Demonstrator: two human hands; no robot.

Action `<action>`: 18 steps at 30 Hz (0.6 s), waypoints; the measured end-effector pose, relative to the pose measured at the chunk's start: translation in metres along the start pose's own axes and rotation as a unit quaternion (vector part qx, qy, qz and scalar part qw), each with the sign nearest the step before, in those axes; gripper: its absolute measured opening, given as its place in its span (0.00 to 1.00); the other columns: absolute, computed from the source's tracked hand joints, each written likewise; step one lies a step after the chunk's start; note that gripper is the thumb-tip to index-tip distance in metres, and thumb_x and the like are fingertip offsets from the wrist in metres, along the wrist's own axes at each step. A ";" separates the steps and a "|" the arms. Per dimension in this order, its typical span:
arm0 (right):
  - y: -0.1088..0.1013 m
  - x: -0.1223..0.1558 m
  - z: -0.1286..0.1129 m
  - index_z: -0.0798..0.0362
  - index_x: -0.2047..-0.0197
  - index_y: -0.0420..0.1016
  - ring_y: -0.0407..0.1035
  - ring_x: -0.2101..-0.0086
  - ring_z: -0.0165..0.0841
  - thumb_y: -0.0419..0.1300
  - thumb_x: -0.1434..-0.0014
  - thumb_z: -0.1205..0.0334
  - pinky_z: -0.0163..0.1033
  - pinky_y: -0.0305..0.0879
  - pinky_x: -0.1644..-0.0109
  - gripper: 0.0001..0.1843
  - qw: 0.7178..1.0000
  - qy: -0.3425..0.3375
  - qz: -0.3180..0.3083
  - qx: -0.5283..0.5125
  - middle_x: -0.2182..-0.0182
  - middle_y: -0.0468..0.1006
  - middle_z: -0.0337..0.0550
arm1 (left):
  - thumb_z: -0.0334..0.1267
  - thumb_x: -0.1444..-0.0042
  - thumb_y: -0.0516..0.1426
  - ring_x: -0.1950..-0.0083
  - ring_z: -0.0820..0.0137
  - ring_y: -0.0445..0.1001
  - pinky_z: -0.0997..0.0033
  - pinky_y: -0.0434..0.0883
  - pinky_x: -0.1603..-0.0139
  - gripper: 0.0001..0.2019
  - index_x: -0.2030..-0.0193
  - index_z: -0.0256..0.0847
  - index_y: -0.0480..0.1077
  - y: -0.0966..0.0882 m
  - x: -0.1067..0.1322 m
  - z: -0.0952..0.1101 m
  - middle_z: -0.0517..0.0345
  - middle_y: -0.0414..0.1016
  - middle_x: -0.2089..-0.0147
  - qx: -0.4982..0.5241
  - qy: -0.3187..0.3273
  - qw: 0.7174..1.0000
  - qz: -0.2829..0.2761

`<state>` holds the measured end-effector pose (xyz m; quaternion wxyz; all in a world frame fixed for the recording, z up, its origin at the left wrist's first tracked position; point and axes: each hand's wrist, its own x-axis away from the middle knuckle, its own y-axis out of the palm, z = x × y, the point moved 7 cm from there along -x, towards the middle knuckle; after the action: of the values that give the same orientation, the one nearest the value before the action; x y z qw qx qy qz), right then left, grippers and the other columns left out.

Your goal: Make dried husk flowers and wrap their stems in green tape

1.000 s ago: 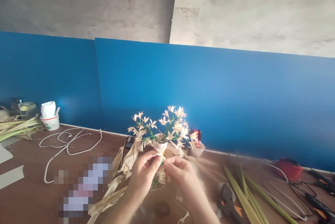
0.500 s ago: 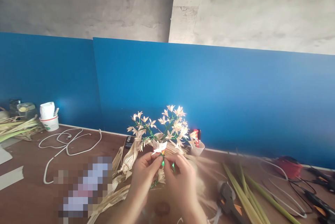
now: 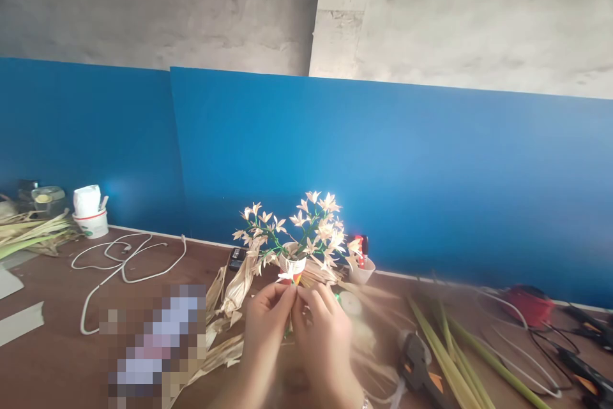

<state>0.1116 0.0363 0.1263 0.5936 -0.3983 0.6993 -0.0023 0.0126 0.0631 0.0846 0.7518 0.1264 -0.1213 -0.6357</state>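
Both my hands meet low in the middle of the view, fingertips pinched together. My left hand (image 3: 269, 314) is closed on the thin stem of a small pale flower (image 3: 287, 275), whose petals stick up above the fingers. My right hand (image 3: 326, 323) pinches at the same stem, closed on a narrow green strip that its fingers mostly hide. Just beyond stands a white pot (image 3: 292, 265) with green branches bearing many pale, pointed-petal flowers (image 3: 325, 228).
Dried husks (image 3: 239, 291) lie left of my hands on the brown table (image 3: 230, 339). At the right are a glue gun (image 3: 416, 364), long green leaves (image 3: 450, 351) and cables. A white cable (image 3: 125, 262) and a paper cup (image 3: 92, 224) sit left. A blue partition (image 3: 383, 166) stands behind.
My right hand has moved left and closer to my left hand. The green strip that showed between the fingers is now mostly hidden. The small flower has shifted slightly left.
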 end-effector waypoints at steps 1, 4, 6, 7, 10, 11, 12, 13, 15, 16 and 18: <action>0.001 0.000 -0.001 0.53 0.71 0.72 0.64 0.75 0.32 0.51 0.40 0.69 0.35 0.56 0.73 0.11 1.000 -0.004 -0.001 0.002 0.77 0.70 0.41 | 0.48 0.59 0.65 0.78 0.74 0.63 0.77 0.59 0.76 0.15 0.76 0.37 0.74 -0.001 -0.001 -0.002 0.62 0.69 0.80 0.003 -0.005 1.000 -0.002; 0.005 0.001 -0.003 0.54 0.70 0.74 0.65 0.75 0.33 0.50 0.39 0.69 0.35 0.57 0.72 0.13 1.000 -0.001 -0.013 -0.002 0.76 0.71 0.42 | 0.49 0.59 0.64 0.79 0.75 0.61 0.77 0.57 0.78 0.16 0.75 0.36 0.74 -0.004 -0.007 -0.005 0.62 0.68 0.81 -0.005 -0.008 1.000 0.000; 0.007 0.001 -0.001 0.54 0.66 0.76 0.66 0.73 0.34 0.49 0.39 0.68 0.36 0.58 0.70 0.14 0.999 0.022 -0.032 -0.034 0.74 0.73 0.44 | 0.49 0.58 0.64 0.80 0.75 0.61 0.78 0.56 0.79 0.16 0.74 0.36 0.74 -0.006 -0.010 -0.003 0.63 0.67 0.81 -0.013 -0.004 1.000 0.004; 0.008 0.001 0.001 0.54 0.64 0.77 0.67 0.72 0.35 0.49 0.39 0.67 0.37 0.59 0.69 0.14 0.996 0.045 -0.048 -0.064 0.72 0.74 0.45 | 0.49 0.58 0.64 0.79 0.74 0.62 0.78 0.58 0.78 0.16 0.73 0.36 0.75 -0.007 -0.012 -0.002 0.62 0.68 0.81 -0.012 0.002 1.000 0.003; 0.017 0.000 0.016 0.54 0.59 0.77 0.67 0.73 0.34 0.51 0.40 0.62 0.36 0.59 0.71 0.14 0.955 0.179 -0.121 -0.201 0.73 0.75 0.44 | 0.49 0.56 0.63 0.72 0.68 0.70 0.75 0.65 0.72 0.15 0.71 0.36 0.74 -0.009 -0.015 0.009 0.58 0.73 0.76 -0.023 0.042 0.999 -0.007; 0.021 0.001 0.021 0.54 0.60 0.77 0.66 0.75 0.32 0.53 0.41 0.60 0.35 0.58 0.72 0.13 0.926 0.231 -0.150 -0.258 0.74 0.75 0.43 | 0.49 0.55 0.62 0.70 0.67 0.71 0.74 0.67 0.70 0.15 0.70 0.36 0.74 -0.009 -0.015 0.014 0.57 0.74 0.74 -0.038 0.060 0.997 -0.009; 0.026 0.003 0.025 0.55 0.62 0.77 0.64 0.77 0.31 0.55 0.42 0.58 0.34 0.56 0.74 0.13 0.890 0.279 -0.177 -0.315 0.76 0.74 0.42 | 0.49 0.55 0.62 0.69 0.66 0.71 0.73 0.67 0.69 0.15 0.70 0.36 0.74 -0.009 -0.015 0.017 0.56 0.75 0.74 -0.059 0.077 0.995 -0.011; 0.031 0.004 0.028 0.56 0.67 0.77 0.61 0.79 0.29 0.58 0.44 0.55 0.33 0.54 0.76 0.13 0.850 0.318 -0.201 -0.369 0.78 0.73 0.40 | 0.48 0.54 0.62 0.69 0.65 0.71 0.73 0.67 0.69 0.15 0.70 0.36 0.74 -0.008 -0.016 0.020 0.55 0.75 0.73 -0.078 0.089 0.993 -0.015; 0.037 0.009 0.031 0.56 0.74 0.74 0.55 0.83 0.24 0.62 0.50 0.52 0.32 0.49 0.79 0.14 0.765 0.385 -0.232 -0.461 0.82 0.70 0.37 | 0.48 0.53 0.61 0.71 0.67 0.70 0.74 0.66 0.71 0.14 0.71 0.37 0.73 -0.007 -0.017 0.020 0.57 0.73 0.74 -0.094 0.100 0.990 -0.032; 0.040 0.012 0.032 0.56 0.75 0.73 0.51 0.84 0.22 0.64 0.52 0.51 0.31 0.45 0.81 0.15 0.726 0.414 -0.239 -0.494 0.84 0.68 0.34 | 0.48 0.53 0.61 0.72 0.68 0.69 0.75 0.65 0.73 0.14 0.72 0.37 0.72 -0.006 -0.017 0.019 0.58 0.72 0.75 -0.091 0.098 0.990 -0.042; 0.042 0.016 0.034 0.55 0.75 0.71 0.46 0.86 0.20 0.67 0.56 0.51 0.31 0.39 0.82 0.16 0.670 0.462 -0.235 -0.531 0.87 0.63 0.31 | 0.48 0.53 0.61 0.74 0.71 0.66 0.77 0.63 0.75 0.14 0.74 0.37 0.71 -0.004 -0.019 0.015 0.60 0.70 0.77 -0.074 0.090 0.991 -0.059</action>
<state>0.1169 0.0713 0.0829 -0.1371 -0.7454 0.6507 0.0463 0.0006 0.0804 0.0971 0.7278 0.1342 0.0018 -0.6726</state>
